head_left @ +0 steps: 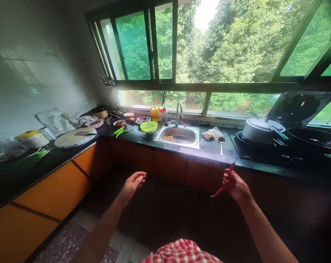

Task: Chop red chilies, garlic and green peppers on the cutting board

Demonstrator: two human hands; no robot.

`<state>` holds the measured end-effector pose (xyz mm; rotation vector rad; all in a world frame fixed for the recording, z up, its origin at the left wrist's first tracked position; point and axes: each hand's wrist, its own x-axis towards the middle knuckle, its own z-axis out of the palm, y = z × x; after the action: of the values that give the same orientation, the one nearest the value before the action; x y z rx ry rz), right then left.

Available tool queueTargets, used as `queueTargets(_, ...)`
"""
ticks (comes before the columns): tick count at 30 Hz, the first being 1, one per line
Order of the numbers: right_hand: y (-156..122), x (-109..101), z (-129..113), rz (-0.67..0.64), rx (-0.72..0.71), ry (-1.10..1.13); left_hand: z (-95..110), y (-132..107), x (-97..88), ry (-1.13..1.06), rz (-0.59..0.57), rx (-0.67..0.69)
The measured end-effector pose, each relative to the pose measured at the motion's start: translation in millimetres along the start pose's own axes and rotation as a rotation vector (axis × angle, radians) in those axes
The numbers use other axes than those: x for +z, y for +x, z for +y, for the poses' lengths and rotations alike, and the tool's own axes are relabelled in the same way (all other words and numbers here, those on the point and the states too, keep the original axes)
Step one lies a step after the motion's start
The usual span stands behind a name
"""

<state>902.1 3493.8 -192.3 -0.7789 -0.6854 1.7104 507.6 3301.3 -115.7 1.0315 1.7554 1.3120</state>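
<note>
My right hand (236, 187) is closed around red chili peppers (220, 191); one end points up above the fingers and a curved tip hangs out to the left below. I cannot tell whether it is one long pepper or two. My left hand (134, 183) hovers in front of the counter with its fingers curled together, and nothing shows in them. Both hands are in the air, apart from the counter (206, 149). Beyond them, a steel sink (192, 145) with a tap (177, 111) is set into the countertop.
Green peppers (120, 131) lie near a green colander (149, 126) and small bowls. A round cutting board (64, 140) carries a knife (84, 133). Right of the sink are a plastic bag (211, 133), a ladle (221, 146), a pressure cooker (260, 129) and a wok (313, 137) on the stove.
</note>
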Motion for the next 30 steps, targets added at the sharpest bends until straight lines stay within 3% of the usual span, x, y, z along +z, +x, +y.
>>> queueTargets(3, 77.7, 9.2, -9.9, 0.01, -0.074, 0.045, 19.4, 118.1, 39.7, 0.251, -0.205, 0.141)
queueTargets(6, 162.0, 38.3, 4.4, 0.0, -0.064, 0.043, 28.1, 226.4, 77.1, 0.543, -0.337, 0.282)
queueTargets(11, 297.7, 121.9, 32.9, -0.021, 0.026, 0.034, 31.8, 384.3, 108.0, 1.098, -0.3, 0.477)
queueTargets(15, 385.0, 174.5, 50.5, -0.001, 0.102, 0.098, 23.4, 500.1, 122.0, 1.364, -0.261, 0.544)
queueTargets(19, 449.5, 204.2, 72.2, 0.109, 0.164, 0.132, 13.3, 615.2, 147.9, 1.417, -0.321, 0.726)
queueTargets(24, 513.4, 232.8, 98.5, 0.193, 0.151, 0.18, 11.9, 747.4, 181.2, 1.296, -0.472, 0.873)
queueTargets(27, 544.9, 243.4, 109.8, 0.235, 0.124, 0.229, 5.0, 812.3, 181.5, 1.192, -0.531, 0.834)
queueTargets(30, 568.0, 247.7, 118.5, 0.282, 0.13, 0.253, -7.4, 854.1, 171.9, 1.142, -0.528, 0.77)
